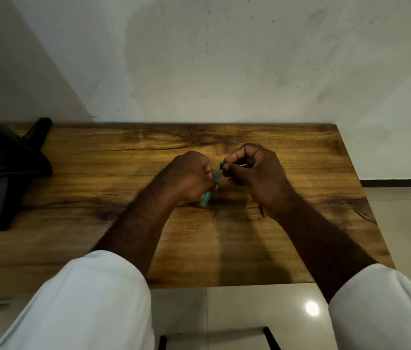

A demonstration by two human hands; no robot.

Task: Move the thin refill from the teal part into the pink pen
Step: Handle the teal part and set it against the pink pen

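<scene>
Centre frame, above a wooden table: a person's left hand is curled in a tight fist round a slanting teal part, whose lower end pokes out beneath the fingers. The right hand pinches the part's darker upper tip between thumb and forefinger (the thin refill itself cannot be made out). White sleeves fill the bottom corners, and a dark stand sits at the left edge.
</scene>
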